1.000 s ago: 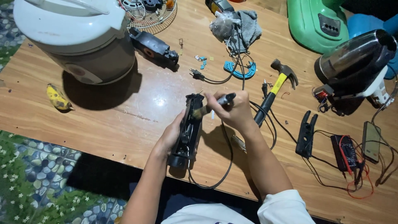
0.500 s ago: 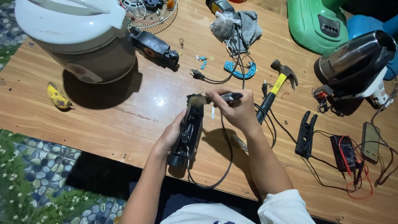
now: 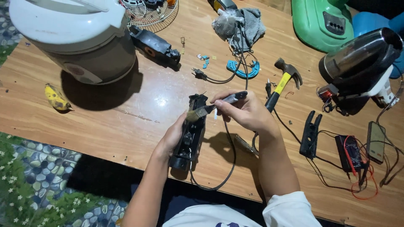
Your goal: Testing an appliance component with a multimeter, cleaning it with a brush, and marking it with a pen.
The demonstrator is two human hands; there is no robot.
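Observation:
My left hand (image 3: 173, 138) grips a long black plastic device part (image 3: 191, 131) that lies lengthwise on the wooden table (image 3: 105, 122), with a black cord trailing from its near end. My right hand (image 3: 245, 111) holds a small paintbrush (image 3: 214, 106) by its dark handle. The brush's pale bristles rest on the upper middle of the black part.
A big white rice cooker (image 3: 75, 38) stands at the far left, a banana (image 3: 55, 97) beside it. A yellow-handled hammer (image 3: 283, 82), a black clamp (image 3: 310, 133), a multimeter (image 3: 349, 152) with wires, a phone (image 3: 376, 142), a kettle (image 3: 357, 63) and a green casing (image 3: 322, 21) lie to the right.
The brush has swung from pointing away at the part's far end to lying across it, bristles now lower on the part. My left hand keeps its grip.

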